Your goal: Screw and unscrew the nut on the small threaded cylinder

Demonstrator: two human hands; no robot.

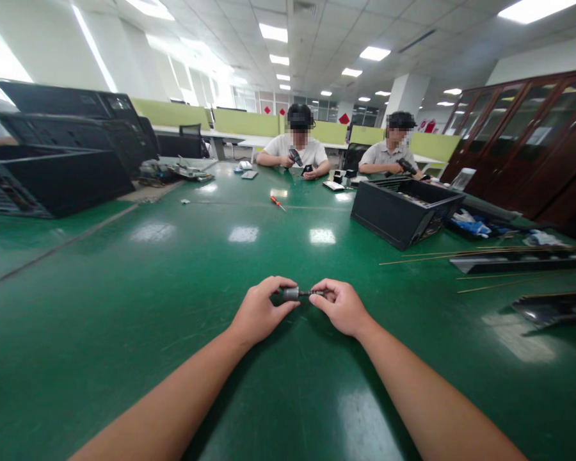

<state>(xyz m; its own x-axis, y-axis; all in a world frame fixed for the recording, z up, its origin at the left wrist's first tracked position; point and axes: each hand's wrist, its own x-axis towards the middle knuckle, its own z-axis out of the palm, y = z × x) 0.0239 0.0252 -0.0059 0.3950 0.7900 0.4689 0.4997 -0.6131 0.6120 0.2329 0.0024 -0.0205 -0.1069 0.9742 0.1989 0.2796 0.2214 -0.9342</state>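
Observation:
My left hand (pixel 260 312) and my right hand (pixel 340 306) meet low over the green table (pixel 125 307), both closed in a pinch. Between them is a small dark tool: my left fingers grip its grey cylindrical end (pixel 290 294). My right fingers hold the thin dark shaft (pixel 312 293) that sticks out of it. The piece hangs just above the table surface. Parts of it are hidden inside both hands.
An open black computer case (pixel 403 211) stands at the right, with black panels (pixel 518 261) and thin rods beside it. More black cases (pixel 52 173) are stacked at the left. A red-handled screwdriver (pixel 277 202) lies mid-table. Two people (pixel 295 153) sit at the far end.

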